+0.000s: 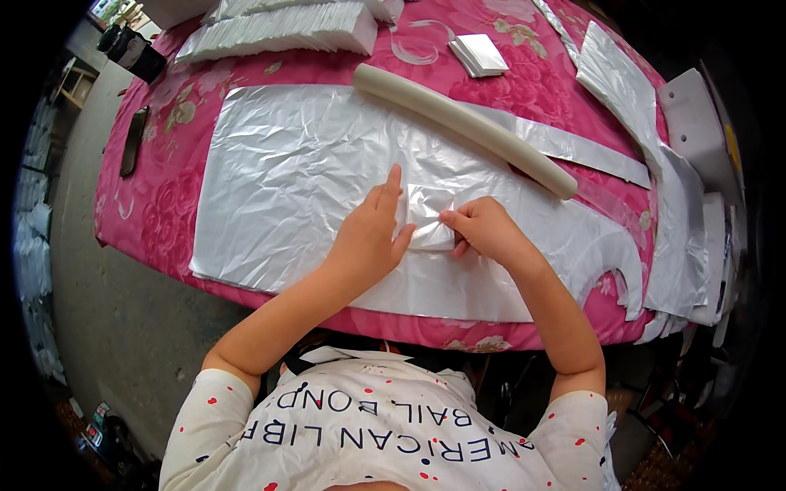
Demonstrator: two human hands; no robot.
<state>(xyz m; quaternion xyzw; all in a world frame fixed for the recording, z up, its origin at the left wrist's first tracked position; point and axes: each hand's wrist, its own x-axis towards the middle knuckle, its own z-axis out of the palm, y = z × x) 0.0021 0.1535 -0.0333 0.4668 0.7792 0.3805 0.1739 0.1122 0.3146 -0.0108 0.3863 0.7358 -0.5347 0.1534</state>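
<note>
A small folded square of shiny white plastic film lies before me on a stack of large, creased white plastic sheets. My right hand pinches the square's right edge between thumb and fingers. At the square's left side rests my left hand, its index finger stretched forward and its thumb near the square's lower left edge; it grips nothing. The sheets have a curved cut-out at their right end. Just beyond my hands, a long beige tube lies slantwise across the stack.
A pink floral cloth covers the table. Long rows of folded white packets and a small pile of white squares lie at the back. A dark narrow object and a dark jar are left; draped plastic hangs right.
</note>
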